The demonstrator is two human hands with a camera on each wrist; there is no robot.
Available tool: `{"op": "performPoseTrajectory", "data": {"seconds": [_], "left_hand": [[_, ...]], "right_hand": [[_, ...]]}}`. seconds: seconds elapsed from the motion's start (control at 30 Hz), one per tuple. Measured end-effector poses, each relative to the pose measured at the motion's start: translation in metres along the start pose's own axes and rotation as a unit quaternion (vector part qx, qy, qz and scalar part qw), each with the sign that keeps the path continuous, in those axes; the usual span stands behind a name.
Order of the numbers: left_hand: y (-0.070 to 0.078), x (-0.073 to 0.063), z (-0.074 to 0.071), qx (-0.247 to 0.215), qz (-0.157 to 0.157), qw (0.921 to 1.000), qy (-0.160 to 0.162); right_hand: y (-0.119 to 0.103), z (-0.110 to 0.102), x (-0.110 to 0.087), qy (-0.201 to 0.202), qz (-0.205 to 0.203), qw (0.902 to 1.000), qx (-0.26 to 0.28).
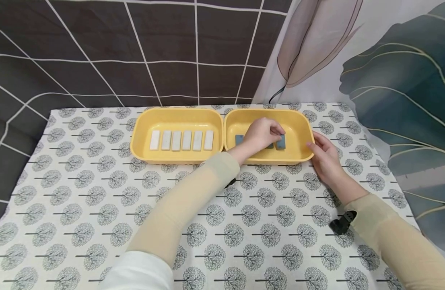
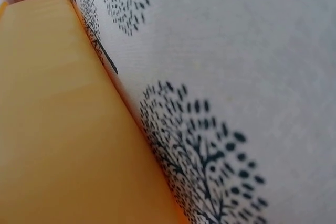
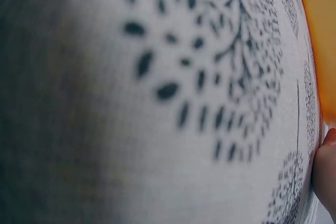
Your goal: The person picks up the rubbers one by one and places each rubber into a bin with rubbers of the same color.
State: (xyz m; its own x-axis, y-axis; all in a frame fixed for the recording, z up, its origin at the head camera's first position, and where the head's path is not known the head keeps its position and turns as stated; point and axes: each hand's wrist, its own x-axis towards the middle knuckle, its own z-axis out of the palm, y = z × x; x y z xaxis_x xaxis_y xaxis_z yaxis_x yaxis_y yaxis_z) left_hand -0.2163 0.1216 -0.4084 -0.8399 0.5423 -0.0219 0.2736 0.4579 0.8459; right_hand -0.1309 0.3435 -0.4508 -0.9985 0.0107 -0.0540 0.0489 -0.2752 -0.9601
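Observation:
My left hand (image 1: 260, 133) reaches over the near wall of the right yellow bin (image 1: 298, 155). Its thumb and fingertips pinch the upper end of a dark blue-grey rectangular block (image 1: 281, 143), the rightmost one inside. Another such block (image 1: 239, 139) shows left of the hand, and one more (image 1: 270, 146) is mostly covered by it. At the bin's right end, my right hand (image 1: 327, 159) grips the rim, thumb on top and fingers along the outer wall. The left wrist view shows mostly the bin's yellow side (image 2: 63, 108).
A second yellow bin (image 1: 177, 161) stands against the first on the left. Several pale, whitish blocks (image 1: 186, 140) lie in a row in it. The tablecloth (image 1: 258, 233) has a tree print. Behind the table hang a dark grid-patterned cloth (image 1: 164, 40) and a leaf-patterned curtain (image 1: 400, 88).

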Motion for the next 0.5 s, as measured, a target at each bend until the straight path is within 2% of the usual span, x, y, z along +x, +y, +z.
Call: {"op": "performPoseTrajectory", "data": {"seconds": [0.3, 0.5], "left_hand": [[0.0012, 0.0019, -0.0006, 0.032, -0.013, 0.9994, -0.001], [0.0025, 0.0064, -0.0010, 0.080, -0.013, 0.9966, -0.006]], "right_hand": [[-0.0008, 0.0006, -0.0001, 0.000, 0.005, 1.0000, 0.006], [-0.0013, 0.0007, -0.0001, 0.003, 0.009, 0.9999, 0.006]]}}
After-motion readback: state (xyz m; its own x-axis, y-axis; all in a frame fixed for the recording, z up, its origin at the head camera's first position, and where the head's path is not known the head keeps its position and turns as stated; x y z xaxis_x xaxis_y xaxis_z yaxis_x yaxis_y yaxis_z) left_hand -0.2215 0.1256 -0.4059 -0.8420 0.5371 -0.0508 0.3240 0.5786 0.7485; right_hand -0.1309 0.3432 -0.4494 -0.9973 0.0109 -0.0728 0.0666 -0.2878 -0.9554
